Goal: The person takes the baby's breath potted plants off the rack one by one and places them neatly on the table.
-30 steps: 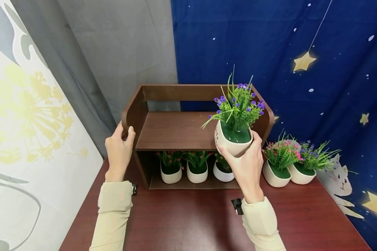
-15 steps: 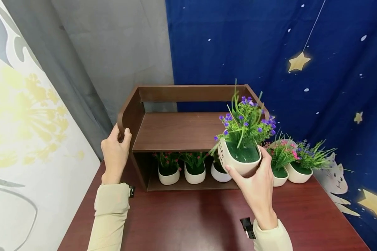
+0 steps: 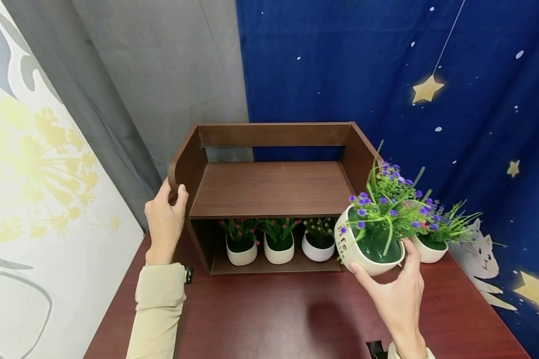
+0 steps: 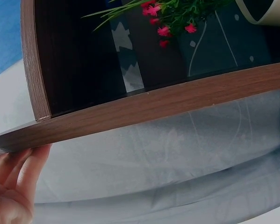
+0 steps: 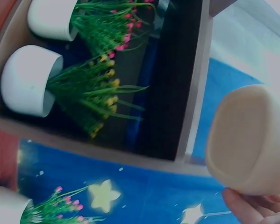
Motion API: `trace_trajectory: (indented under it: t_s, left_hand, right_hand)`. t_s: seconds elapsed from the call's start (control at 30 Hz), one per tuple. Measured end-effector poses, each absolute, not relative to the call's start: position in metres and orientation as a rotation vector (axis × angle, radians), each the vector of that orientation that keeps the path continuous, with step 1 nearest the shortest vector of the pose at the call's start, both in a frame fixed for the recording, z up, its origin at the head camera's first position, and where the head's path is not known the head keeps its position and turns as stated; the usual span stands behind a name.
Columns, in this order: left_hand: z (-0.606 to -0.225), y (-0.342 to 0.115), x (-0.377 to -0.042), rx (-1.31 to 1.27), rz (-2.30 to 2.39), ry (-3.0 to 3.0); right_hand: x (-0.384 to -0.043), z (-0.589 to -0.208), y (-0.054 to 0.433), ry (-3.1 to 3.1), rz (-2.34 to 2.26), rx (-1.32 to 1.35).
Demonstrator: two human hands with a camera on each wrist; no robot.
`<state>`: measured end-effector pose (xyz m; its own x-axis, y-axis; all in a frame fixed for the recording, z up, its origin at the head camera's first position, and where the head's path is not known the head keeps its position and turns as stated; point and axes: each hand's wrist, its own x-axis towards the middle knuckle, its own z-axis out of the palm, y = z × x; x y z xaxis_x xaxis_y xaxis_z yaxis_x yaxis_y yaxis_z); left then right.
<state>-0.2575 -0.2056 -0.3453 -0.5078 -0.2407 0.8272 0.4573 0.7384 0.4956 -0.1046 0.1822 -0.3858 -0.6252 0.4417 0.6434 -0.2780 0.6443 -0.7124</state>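
The purple-flowered pot (image 3: 368, 257) is suspended above the table (image 3: 260, 309), in front of the right end of the shelf (image 3: 274, 189). Its body is tilted between the thumb and fingers of the right hand (image 3: 397, 294), which grasps it from opposite sides. The left hand (image 3: 166, 219) pinches the front edge of the shelf's left panel (image 3: 190, 169). Three flowered pots (image 3: 278, 252) stand in the lower compartment (image 3: 269, 269). A potted plant (image 3: 431, 253) stands right of the shelf. Grey cloth (image 3: 170, 65) and star-patterned blue cloth (image 3: 323, 65) hang behind.

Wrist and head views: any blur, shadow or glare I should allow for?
Head: fairly crisp, with a soft dark shadow on the table; left wrist: the shelf looks nearly black inside, toward the left; right wrist: hazy, the raised pot soft-edged, top right corner washed out.
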Motion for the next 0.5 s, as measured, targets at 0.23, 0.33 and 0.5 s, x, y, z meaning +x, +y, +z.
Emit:
trace_trajectory:
  t_s: [0.23,0.33,0.5]
  left_hand:
    - [-0.346,-0.206,-0.258,-0.167,-0.865,-1.930]
    - [-0.346,-0.206,-0.258,-0.166,-0.866,-1.929]
    - [-0.347,-0.207,-0.258,-0.163,-0.864,-1.932]
  right_hand:
    - [-0.093,-0.401,0.204,-2.007,1.090,-0.188]
    - [-0.089,-0.408,0.212,-2.009,1.081,-0.238]
    - [-0.085,-0.420,0.225,-2.000,1.084,-0.317]
